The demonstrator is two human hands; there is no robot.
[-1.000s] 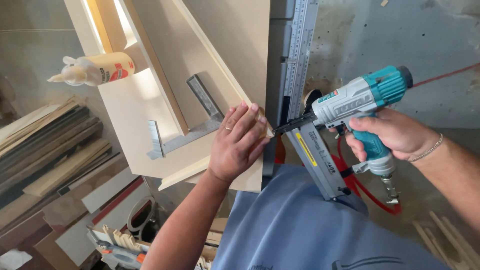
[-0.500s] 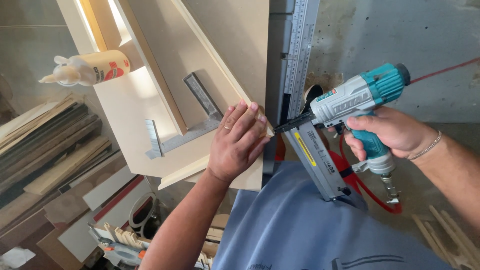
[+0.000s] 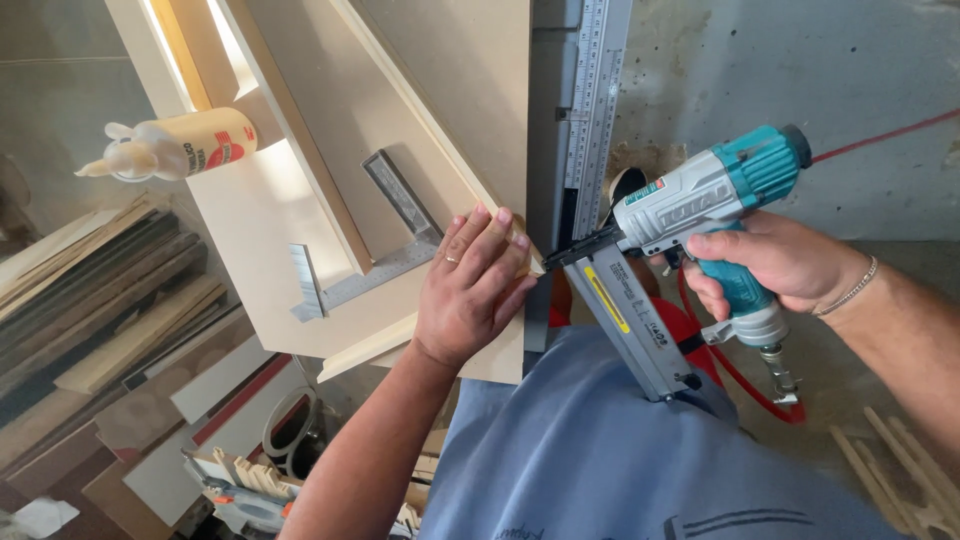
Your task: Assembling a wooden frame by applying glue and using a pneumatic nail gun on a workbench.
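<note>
My left hand (image 3: 475, 285) lies flat on the corner of a pale wooden frame piece (image 3: 370, 130), fingers pressing the thin strip (image 3: 420, 110) along its edge. My right hand (image 3: 775, 265) grips the handle of a teal and grey nail gun (image 3: 690, 215). The gun's black nose touches the frame corner just right of my left fingertips. A long grey magazine slants down from the gun toward my blue shirt. A red air hose (image 3: 745, 375) hangs from the handle's base.
A metal try square (image 3: 385, 245) lies on the board left of my left hand. A glue bottle (image 3: 185, 145) lies at the upper left. A long metal ruler (image 3: 595, 90) runs up the right side of the board. Stacked wood offcuts (image 3: 90, 300) fill the left.
The view has shifted slightly. Both hands and the nail gun stay at the frame corner, with the gun's nose pressed in a little closer to my left fingers.
</note>
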